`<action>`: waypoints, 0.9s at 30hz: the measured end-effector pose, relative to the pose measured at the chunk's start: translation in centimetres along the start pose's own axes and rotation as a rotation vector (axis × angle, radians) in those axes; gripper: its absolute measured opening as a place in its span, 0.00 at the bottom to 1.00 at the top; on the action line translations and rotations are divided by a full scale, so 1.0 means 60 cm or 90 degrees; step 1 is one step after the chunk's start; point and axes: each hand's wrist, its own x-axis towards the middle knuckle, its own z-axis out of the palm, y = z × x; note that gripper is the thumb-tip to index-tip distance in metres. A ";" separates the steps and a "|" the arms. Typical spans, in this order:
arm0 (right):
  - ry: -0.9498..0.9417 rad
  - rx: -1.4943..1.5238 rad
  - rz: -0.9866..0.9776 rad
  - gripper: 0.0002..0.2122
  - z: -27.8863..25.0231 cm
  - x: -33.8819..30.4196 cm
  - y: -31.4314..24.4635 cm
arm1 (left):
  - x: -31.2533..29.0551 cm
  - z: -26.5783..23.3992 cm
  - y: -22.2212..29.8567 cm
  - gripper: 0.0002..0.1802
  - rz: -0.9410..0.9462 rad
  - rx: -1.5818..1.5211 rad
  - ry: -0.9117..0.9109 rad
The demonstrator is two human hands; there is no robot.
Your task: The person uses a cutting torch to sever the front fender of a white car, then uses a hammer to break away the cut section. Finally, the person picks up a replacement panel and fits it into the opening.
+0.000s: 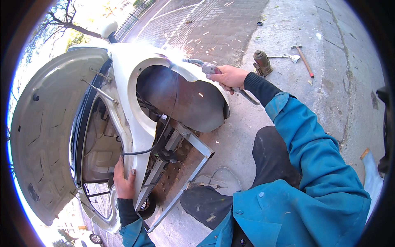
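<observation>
Sparks fly where the right hand (pixel 230 76), fingers clenched on a grinder (pixel 205 66), cuts the top of a white car fender (pixel 135 82). The left hand (pixel 123 181) grips the fender's lower edge, steadying it. Grinding seems under way; next move likely needs a firm brace and slow travel along the arch. A hammer (pixel 303 59) lies on the pavement.

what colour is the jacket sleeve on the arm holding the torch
Teal blue sleeve, black cuff beneath; head view.
</observation>
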 end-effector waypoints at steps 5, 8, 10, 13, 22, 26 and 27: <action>0.013 -0.014 0.013 0.20 0.002 -0.002 -0.002 | 0.001 0.001 0.001 0.56 0.006 -0.006 0.003; 0.012 -0.005 0.010 0.20 0.002 -0.003 -0.001 | 0.000 0.000 0.001 0.56 -0.002 -0.002 0.000; 0.012 -0.003 0.013 0.20 0.002 -0.002 0.001 | 0.000 0.001 0.000 0.56 0.001 0.001 0.001; 0.013 -0.009 0.016 0.22 -0.001 0.001 0.005 | 0.001 0.001 -0.002 0.55 0.003 0.002 0.003; 0.011 -0.020 0.015 0.20 -0.001 -0.002 0.001 | 0.000 0.002 -0.004 0.55 0.005 -0.004 0.004; 0.008 -0.014 0.014 0.19 0.000 -0.010 -0.005 | 0.000 0.002 -0.004 0.55 0.007 -0.010 0.006; 0.010 -0.015 0.014 0.19 0.000 -0.011 -0.006 | 0.000 0.003 -0.004 0.55 0.006 -0.006 0.005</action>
